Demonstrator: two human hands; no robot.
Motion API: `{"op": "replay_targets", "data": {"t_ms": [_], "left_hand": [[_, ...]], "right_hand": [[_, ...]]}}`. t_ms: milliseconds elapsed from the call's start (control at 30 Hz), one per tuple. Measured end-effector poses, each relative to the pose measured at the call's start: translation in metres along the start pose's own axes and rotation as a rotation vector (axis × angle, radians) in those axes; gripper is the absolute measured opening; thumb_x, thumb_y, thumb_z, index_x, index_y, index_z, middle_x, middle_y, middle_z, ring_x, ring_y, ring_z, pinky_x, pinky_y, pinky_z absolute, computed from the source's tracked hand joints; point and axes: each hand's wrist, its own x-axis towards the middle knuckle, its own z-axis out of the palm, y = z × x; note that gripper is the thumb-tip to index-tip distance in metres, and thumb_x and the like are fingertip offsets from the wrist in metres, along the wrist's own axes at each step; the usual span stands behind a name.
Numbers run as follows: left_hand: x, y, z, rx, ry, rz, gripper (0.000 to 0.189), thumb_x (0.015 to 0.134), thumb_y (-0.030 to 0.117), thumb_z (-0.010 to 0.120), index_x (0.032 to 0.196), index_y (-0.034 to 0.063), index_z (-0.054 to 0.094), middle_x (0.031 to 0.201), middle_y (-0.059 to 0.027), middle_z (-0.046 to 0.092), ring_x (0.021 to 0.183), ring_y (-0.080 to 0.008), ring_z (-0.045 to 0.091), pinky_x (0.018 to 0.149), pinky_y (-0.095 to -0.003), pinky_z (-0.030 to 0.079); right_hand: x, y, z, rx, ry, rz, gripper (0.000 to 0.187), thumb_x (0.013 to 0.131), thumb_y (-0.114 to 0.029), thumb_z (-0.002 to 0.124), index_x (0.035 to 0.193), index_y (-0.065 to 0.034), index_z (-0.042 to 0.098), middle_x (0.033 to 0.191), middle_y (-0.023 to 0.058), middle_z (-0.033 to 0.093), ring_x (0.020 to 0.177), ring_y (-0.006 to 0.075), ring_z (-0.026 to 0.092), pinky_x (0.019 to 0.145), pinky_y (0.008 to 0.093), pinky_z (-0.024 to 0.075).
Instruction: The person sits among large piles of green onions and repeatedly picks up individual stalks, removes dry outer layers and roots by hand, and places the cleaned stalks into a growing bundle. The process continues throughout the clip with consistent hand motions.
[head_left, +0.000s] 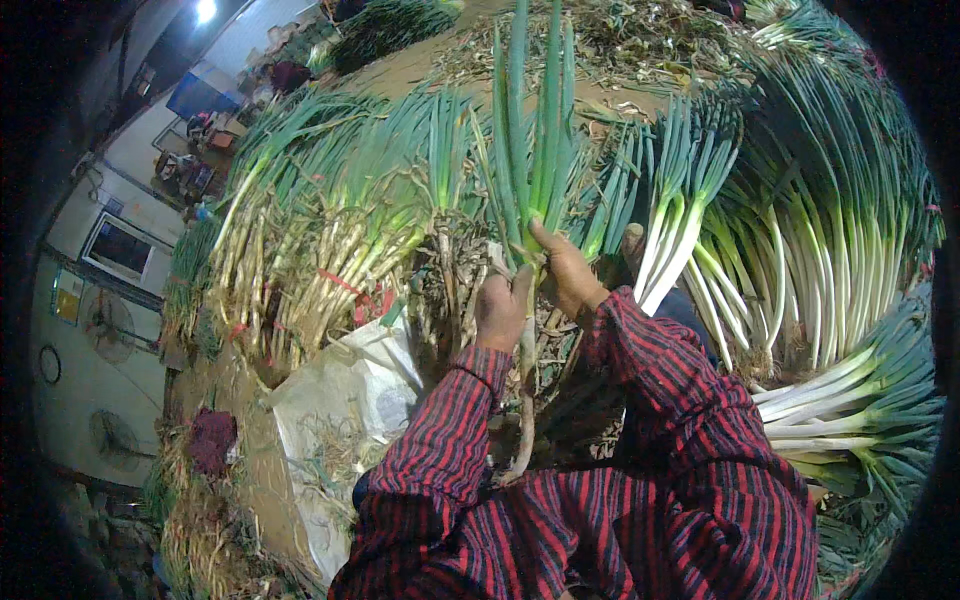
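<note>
One long green onion (528, 352) stands nearly upright in front of my chest, its green leaves up and its dull brownish stem hanging towards my lap. My left hand (501, 309) grips it from the left side, just below the leaves. Slightly higher, my right hand (568, 271) closes around it from the right, the thumb lying against the pale green fork of the leaves. A dry, withered leaf strip shows between the two hands. Right of my right hand lean clean white-stemmed green onions (673, 232). The fingers are partly hidden behind the stem.
Unpeeled green onions (322, 262) with red ties lie to the left, beside a white woven sack (337, 397). Clean white-stemmed onions (825, 277) are stacked at right, more (825, 420) below them. Leaf scraps (637, 37) cover the far floor. Fans (111, 324) stand along the left wall.
</note>
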Motion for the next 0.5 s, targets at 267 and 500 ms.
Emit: {"op": "replay_targets", "data": {"t_ms": [267,500], "left_hand": [[-0.181,-0.061,-0.001,0.481,-0.863,-0.147,0.033,0.087,0.028,0.045,0.1,-0.0009,0.054,0.075,-0.0227,0.057,0.07,-0.0357,0.057,0.064,-0.0448,0.044],[-0.096,-0.028,-0.003,-0.736,-0.404,-0.478,0.06,0.086,0.047,0.052,0.115,-0.006,0.046,0.092,-0.0138,0.059,0.081,-0.0209,0.057,0.073,-0.0331,0.045]], "right_hand": [[0.018,-0.06,-0.036,0.07,0.114,-0.187,0.036,0.088,-0.036,0.052,0.107,-0.0046,0.051,0.094,0.0037,0.056,0.082,0.0172,0.056,0.063,0.0294,0.0473],[0.007,-0.034,-0.01,0.178,-0.056,0.03,0.042,0.089,-0.047,0.045,0.1,-0.0074,0.051,0.083,0.0057,0.055,0.067,0.0163,0.051,0.059,0.0304,0.045]]}}
